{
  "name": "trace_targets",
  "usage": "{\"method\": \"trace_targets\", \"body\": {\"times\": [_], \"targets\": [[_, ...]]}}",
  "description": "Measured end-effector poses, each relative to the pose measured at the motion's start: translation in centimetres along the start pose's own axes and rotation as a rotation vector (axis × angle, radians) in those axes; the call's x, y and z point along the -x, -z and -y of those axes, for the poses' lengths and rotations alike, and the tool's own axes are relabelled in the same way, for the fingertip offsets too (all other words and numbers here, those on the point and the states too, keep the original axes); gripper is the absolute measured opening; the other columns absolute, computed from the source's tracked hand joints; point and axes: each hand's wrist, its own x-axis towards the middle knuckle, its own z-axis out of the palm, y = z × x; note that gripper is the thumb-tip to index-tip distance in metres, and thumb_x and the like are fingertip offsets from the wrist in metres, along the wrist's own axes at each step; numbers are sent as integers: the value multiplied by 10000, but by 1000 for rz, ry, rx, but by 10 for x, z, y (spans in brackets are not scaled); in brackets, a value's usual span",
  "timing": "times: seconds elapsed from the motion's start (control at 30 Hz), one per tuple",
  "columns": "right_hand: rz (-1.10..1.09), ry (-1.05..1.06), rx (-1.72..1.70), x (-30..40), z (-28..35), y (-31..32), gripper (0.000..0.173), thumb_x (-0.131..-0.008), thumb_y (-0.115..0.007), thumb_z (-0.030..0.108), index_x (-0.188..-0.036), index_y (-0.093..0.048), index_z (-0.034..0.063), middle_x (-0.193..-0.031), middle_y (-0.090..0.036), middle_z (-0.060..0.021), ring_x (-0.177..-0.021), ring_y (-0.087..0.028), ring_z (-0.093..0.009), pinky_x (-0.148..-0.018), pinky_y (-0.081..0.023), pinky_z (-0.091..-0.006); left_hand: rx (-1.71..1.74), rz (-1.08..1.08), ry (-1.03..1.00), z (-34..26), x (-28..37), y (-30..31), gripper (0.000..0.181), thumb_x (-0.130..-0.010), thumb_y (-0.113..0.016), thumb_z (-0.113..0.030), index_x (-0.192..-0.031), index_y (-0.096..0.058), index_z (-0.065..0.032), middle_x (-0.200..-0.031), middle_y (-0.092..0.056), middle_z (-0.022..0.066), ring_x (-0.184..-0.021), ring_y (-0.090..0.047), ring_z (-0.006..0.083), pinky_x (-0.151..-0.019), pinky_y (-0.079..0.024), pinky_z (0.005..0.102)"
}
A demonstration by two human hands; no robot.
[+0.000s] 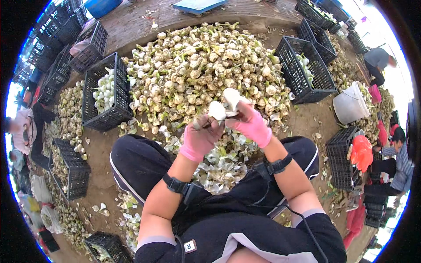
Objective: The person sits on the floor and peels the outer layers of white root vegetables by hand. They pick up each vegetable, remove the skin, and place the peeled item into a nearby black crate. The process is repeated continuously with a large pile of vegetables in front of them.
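Note:
My left hand (201, 137), in a pink glove with a soiled palm and fingers, grips a clean white garlic bulb (217, 110). My right hand (252, 125), also in a pink glove, pinches a piece of white garlic skin (232, 98) right beside the bulb. Both hands are close together above the near edge of a large heap of soiled garlic bulbs (204, 69) with cut green stems. Between my bent legs lies a pile of loose garlic skins (223, 171). The fingertips of my left hand are partly hidden behind the bulb.
A black plastic crate (123, 98) with white bulbs stands left of the heap; another crate (304, 70) stands right. Farther right are a white bucket (351, 103) and a crate (338, 161) near an orange plastic bag (361, 153). People (396, 161) work at both sides.

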Motion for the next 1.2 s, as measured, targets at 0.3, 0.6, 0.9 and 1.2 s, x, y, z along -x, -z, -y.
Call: {"method": "trace_targets", "body": {"times": [0.3,0.6,0.9,1.2], "targets": [[-272,-575,-534,-10,-11,29,452,-938,-512,443,-1108,-567,29,-975,-621,-106,-729,-655,-195,-696,-566,-331,-19,69,-25,4,11,-13,257,-888,-546,-160,-1088,-563,0,-899,-610,68,-865,-595,215,-933,-464,419],[-364,-300,-330,1,-15,20,289,-941,-481,305,-1013,-600,52,-797,-629,-63,-566,-587,-139,-473,-451,-240,-617,-230,-230,-26,-5,5,296,-890,-552,-55,-1182,-503,-50,-980,-601,48,-851,-607,187,-819,-525,337],[-544,-346,-958,7,-9,78,185,-888,-604,262,-936,-586,84,-829,-619,-60,-629,-614,-173,-455,-451,-234,-1944,-316,-69,-8,-67,148,381,-815,-595,-128,-1193,-587,-86,-1103,-638,151,-1021,-619,240,-899,-482,292],[-728,-327,-839,33,-17,102,219,-916,-544,155,-1104,-568,46,-940,-653,-104,-780,-655,-204,-585,-567,-307,-2432,213,1219,145,-7,183,826,-734,-614,-349,-1464,-256,-205,-1504,-209,219,-1343,-324,377,-1112,-209,515]]}}
